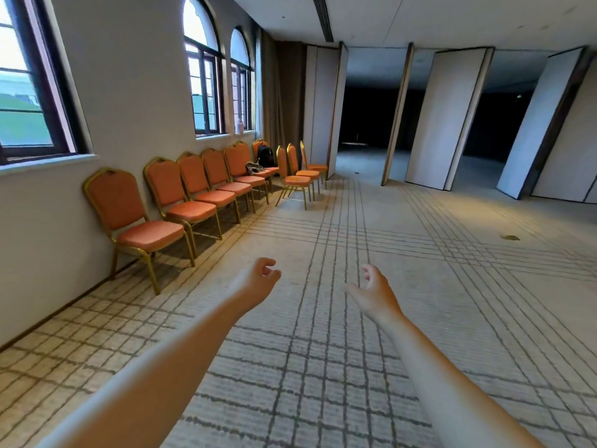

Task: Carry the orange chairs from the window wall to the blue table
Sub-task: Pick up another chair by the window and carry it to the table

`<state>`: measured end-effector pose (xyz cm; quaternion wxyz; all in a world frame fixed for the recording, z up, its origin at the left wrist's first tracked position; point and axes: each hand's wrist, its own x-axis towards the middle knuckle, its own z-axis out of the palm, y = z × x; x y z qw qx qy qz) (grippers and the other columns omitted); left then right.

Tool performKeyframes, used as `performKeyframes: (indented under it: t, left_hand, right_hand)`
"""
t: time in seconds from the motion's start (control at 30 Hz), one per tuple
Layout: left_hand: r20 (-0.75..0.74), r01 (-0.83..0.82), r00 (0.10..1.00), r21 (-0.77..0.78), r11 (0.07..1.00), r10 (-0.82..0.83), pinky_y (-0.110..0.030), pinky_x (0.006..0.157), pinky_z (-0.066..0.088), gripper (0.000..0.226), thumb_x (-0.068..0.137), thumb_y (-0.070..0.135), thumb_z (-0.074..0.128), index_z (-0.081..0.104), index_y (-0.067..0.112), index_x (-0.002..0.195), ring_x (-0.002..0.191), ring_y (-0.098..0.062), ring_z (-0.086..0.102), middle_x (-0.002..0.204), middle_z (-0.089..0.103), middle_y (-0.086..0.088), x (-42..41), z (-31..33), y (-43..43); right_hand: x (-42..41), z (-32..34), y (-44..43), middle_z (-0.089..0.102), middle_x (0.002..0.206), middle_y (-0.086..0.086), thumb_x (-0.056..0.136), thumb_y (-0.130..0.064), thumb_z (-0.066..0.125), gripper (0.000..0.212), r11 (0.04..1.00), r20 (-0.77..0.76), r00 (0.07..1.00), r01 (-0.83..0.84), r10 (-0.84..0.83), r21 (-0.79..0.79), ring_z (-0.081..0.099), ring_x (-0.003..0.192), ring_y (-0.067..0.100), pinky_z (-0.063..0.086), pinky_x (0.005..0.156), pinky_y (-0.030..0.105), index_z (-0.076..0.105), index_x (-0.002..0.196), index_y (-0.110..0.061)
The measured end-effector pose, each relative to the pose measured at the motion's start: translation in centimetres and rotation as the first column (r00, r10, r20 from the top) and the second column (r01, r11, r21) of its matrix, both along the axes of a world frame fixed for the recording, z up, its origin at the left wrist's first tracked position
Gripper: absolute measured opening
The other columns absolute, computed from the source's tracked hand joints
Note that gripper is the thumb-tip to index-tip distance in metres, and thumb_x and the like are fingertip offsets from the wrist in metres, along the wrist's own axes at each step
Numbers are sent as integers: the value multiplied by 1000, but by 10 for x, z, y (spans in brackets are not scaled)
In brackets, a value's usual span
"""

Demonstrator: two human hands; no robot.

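Several orange chairs with gold frames line the window wall on the left. The nearest chair (135, 221) stands a little apart from the row behind it (206, 192). Three more orange chairs (298, 176) stand side-on at the far end. My left hand (258, 281) and my right hand (376, 291) reach forward over the carpet with loosely curled fingers, holding nothing. Both hands are to the right of the nearest chair and apart from it. No blue table is in view.
A black backpack (265, 155) and a small bag (254, 168) lie on the far chairs. Folding partition panels (449, 118) stand partly open at the back onto a dark room. Patterned carpet (403, 253) spreads to the right.
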<state>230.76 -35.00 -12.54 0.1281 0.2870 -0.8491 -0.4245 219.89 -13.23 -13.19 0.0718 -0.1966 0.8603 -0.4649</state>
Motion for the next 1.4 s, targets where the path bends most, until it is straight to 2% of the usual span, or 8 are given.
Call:
performKeyframes:
  t: [0.07, 0.2, 0.33, 0.43, 0.7, 0.83, 1.07, 1.4]
  left_hand:
    - [6, -14, 1000, -12, 1000, 14, -34, 90, 51, 44, 94, 42, 53, 48, 26, 135, 103, -14, 60, 121, 60, 3, -55, 5, -31]
    - [-10, -1, 1000, -84, 996, 0, -30, 82, 51, 42, 95, 43, 51, 48, 29, 134, 98, -12, 60, 121, 59, 6, -155, 14, -91]
    - [19, -6, 1000, -90, 996, 7, -28, 79, 52, 43, 95, 43, 52, 47, 29, 135, 96, -11, 60, 122, 58, 6, -237, 8, -150]
    - [29, -10, 999, -82, 997, 13, -30, 84, 52, 45, 95, 42, 52, 47, 27, 137, 101, -13, 59, 124, 58, 5, -300, 0, -199]
    - [37, 44, 999, -105, 994, -40, -32, 91, 50, 45, 96, 39, 53, 46, 24, 138, 104, -12, 57, 125, 58, 5, -496, 0, -372]
    - [4, 56, 998, -109, 993, -56, -30, 89, 49, 44, 96, 38, 53, 48, 23, 137, 104, -13, 56, 129, 56, 1, -590, 16, -452]
    - [46, 86, 996, -100, 991, -82, -35, 91, 51, 42, 95, 38, 52, 50, 24, 135, 104, -16, 59, 126, 59, 1, -750, -5, -574]
    - [21, 32, 999, -85, 996, -30, -34, 84, 55, 42, 94, 39, 52, 50, 25, 134, 98, -14, 60, 124, 59, 2, -1025, -12, -740]
  right_hand:
    - [-58, 6, -30, 31, 157, 7, 93, -34, 62, 71, 1000, 1, 1000, -18, 18, 3, 38, 140, 25, 36, 106, 34, 28, 153, -17]
    - [-170, 16, -93, 35, 154, 7, 94, -37, 60, 68, 999, -27, 999, -34, 34, 5, 42, 136, 24, 37, 95, 30, 30, 152, -18]
    - [-253, 12, -153, 34, 155, 5, 93, -34, 59, 65, 999, -11, 999, -36, 37, 22, 41, 138, 24, 38, 105, 36, 31, 151, -22]
    - [-315, 5, -201, 33, 156, 4, 93, -34, 60, 66, 998, 8, 999, -33, 33, 44, 41, 138, 23, 37, 106, 36, 31, 151, -23]
    - [-503, -1, -369, 37, 152, 7, 90, -33, 65, 70, 1000, -7, 1000, 4, -4, 21, 45, 132, 23, 36, 92, 29, 33, 150, -20]
    - [-590, 5, -447, 39, 152, 7, 91, -31, 64, 67, 999, -25, 999, 43, -43, 1, 44, 135, 23, 36, 96, 29, 35, 149, -19]
    - [-743, -15, -565, 40, 150, 7, 88, -33, 66, 68, 997, 48, 996, 73, -74, 30, 43, 134, 22, 38, 100, 32, 36, 147, -20]
    - [-1026, -10, -730, 34, 156, 3, 92, -37, 60, 69, 998, 9, 999, 43, -43, 50, 47, 128, 22, 38, 102, 35, 30, 152, -22]
